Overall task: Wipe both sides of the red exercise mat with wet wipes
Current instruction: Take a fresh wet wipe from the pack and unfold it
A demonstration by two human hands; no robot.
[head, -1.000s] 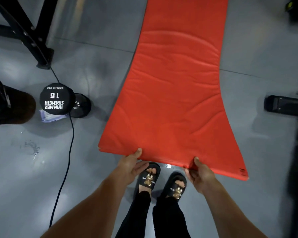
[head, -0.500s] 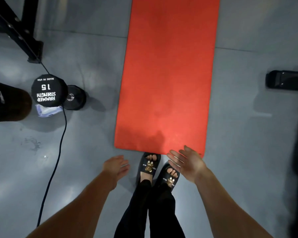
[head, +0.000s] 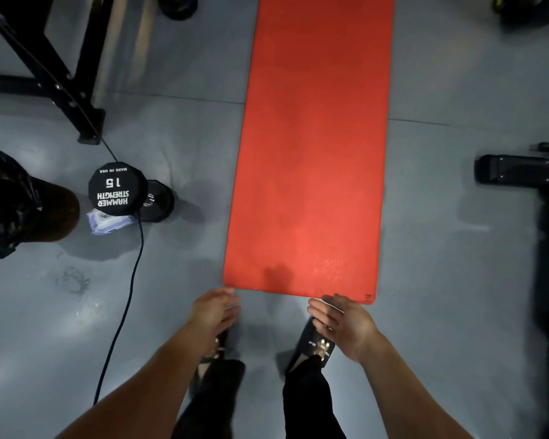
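The red mat (head: 311,160) lies flat on the floor (head: 457,280), running far from the feet. Left hand (head: 214,312) and right hand (head: 341,323) hover relaxed, empty, at its near edge. Wipes (head: 108,224) sit far left under the dumbbell (head: 118,189); reaching across risks snagging the cable (head: 130,280).

Just beyond the hands lies a plain red mat (head: 311,160) on a grey floor (head: 184,90). Left of the left hand (head: 214,313) sits a black dumbbell (head: 118,188) with white lettering, a pale blue-white wipe (head: 108,224) beneath it. Under the right hand (head: 343,326) is a black slide sandal (head: 313,346) with a gold emblem.
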